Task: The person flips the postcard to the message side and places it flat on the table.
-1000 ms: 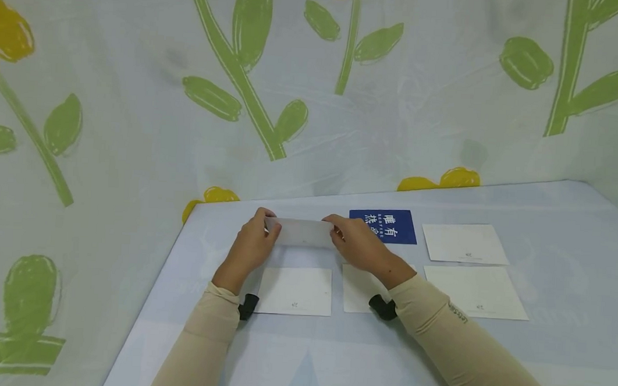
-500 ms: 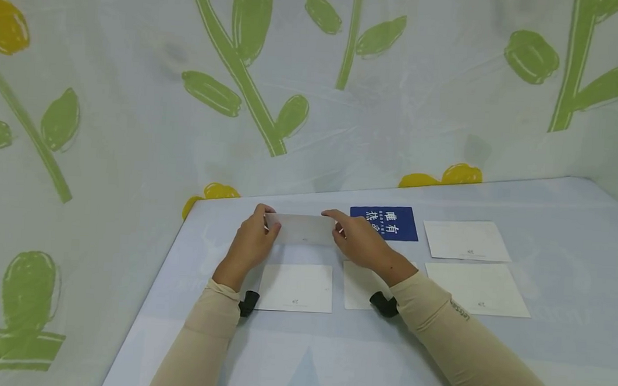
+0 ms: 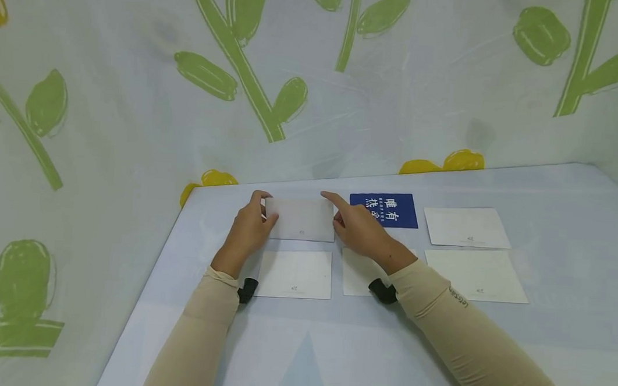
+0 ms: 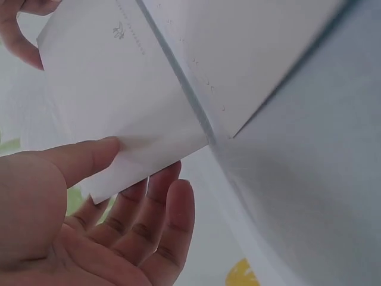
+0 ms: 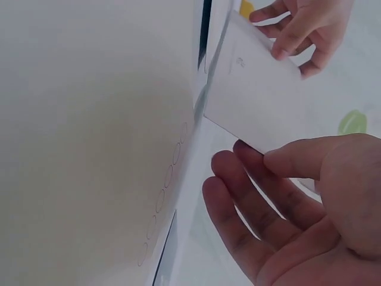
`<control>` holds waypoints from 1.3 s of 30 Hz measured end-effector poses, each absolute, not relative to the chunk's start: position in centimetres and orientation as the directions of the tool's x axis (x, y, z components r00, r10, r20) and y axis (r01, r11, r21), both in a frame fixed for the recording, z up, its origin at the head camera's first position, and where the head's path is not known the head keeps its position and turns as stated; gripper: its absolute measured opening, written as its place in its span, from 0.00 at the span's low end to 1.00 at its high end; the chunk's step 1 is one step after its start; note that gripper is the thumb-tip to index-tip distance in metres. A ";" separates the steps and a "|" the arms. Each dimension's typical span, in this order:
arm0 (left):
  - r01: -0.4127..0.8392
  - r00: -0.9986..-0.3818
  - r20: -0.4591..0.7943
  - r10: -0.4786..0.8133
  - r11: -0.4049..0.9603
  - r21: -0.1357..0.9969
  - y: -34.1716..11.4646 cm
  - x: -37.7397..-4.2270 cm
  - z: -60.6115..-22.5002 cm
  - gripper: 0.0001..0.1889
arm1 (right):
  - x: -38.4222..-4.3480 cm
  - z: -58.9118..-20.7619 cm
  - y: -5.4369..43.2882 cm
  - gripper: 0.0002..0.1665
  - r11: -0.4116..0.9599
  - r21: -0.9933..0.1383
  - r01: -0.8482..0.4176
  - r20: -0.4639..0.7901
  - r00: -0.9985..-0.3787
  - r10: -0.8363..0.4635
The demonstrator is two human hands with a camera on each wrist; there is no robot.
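Note:
A white postcard (image 3: pixel 299 220) with a small printed mark near its lower edge is held between both hands at the back left of the table. My left hand (image 3: pixel 248 223) pinches its left edge, thumb on the face and fingers behind, as the left wrist view shows. At the right edge, my right hand (image 3: pixel 362 231) pinches the postcard (image 5: pixel 256 89) between thumb and a fingertip, its index finger stretched along the far corner. The card's lower edge is close over the table. Just in front lies another white postcard (image 3: pixel 295 274).
A blue card with white characters (image 3: pixel 399 210) lies behind my right hand. Two white postcards (image 3: pixel 467 226) lie to the right. Another white postcard (image 3: pixel 357 272) is partly hidden under my right wrist. A flowered cloth (image 3: pixel 397 116) hangs behind the table (image 3: pixel 301 344).
The held postcard has leaned back from steep to flatter, showing more of its face, and its lower edge has come down toward the table. The head view has tilted downward.

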State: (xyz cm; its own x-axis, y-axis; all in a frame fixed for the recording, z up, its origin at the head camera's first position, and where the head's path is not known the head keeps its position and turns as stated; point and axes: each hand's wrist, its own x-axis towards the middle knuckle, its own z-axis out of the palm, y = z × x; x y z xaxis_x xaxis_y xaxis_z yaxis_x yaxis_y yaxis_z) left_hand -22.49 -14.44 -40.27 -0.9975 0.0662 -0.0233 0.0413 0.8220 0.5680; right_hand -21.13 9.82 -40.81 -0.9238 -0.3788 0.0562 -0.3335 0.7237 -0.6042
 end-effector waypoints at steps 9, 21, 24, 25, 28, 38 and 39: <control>0.034 -0.998 -0.032 0.062 0.836 0.548 -14.5 -22.3 -40.3 0.32 | -21.1 -41.0 9.6 0.38 0.738 -0.595 -0.318 0.037 -0.928 -0.370; -0.004 -0.995 -0.087 0.048 0.852 0.523 -14.4 -22.4 -40.8 0.39 | -21.0 -41.3 9.4 0.34 0.760 -0.586 -0.281 -0.049 -0.924 -0.379; -0.002 -0.993 -0.099 0.057 0.857 0.516 -14.3 -22.4 -41.0 0.42 | -20.9 -41.3 9.4 0.27 0.773 -0.574 -0.269 -0.083 -0.920 -0.382; 0.000 -0.993 -0.102 0.060 0.858 0.514 -14.3 -22.4 -41.0 0.43 | -20.9 -41.3 9.4 0.26 0.780 -0.565 -0.270 -0.090 -0.919 -0.383; 0.006 -0.992 -0.108 0.070 0.865 0.502 -14.2 -22.4 -41.1 0.44 | -20.9 -41.4 9.4 0.26 0.799 -0.527 -0.289 -0.101 -0.912 -0.397; 0.032 -0.992 -0.095 0.085 0.890 0.455 -14.1 -22.3 -41.3 0.39 | -20.8 -41.7 9.4 0.25 0.821 -0.458 -0.340 -0.100 -0.899 -0.427; 0.039 -0.992 -0.094 0.089 0.894 0.446 -14.1 -22.3 -41.3 0.37 | -20.7 -41.7 9.4 0.25 0.824 -0.451 -0.344 -0.098 -0.898 -0.429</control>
State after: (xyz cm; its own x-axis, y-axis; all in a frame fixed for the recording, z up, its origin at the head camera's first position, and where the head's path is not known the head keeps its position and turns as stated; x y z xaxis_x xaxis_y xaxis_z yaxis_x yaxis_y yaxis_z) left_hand -22.31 -14.07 -41.33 -0.9916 0.0895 -0.0937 0.0386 0.8943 0.4458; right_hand -20.74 9.40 -41.71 -0.8982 -0.4286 -0.0978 -0.3440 0.8238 -0.4505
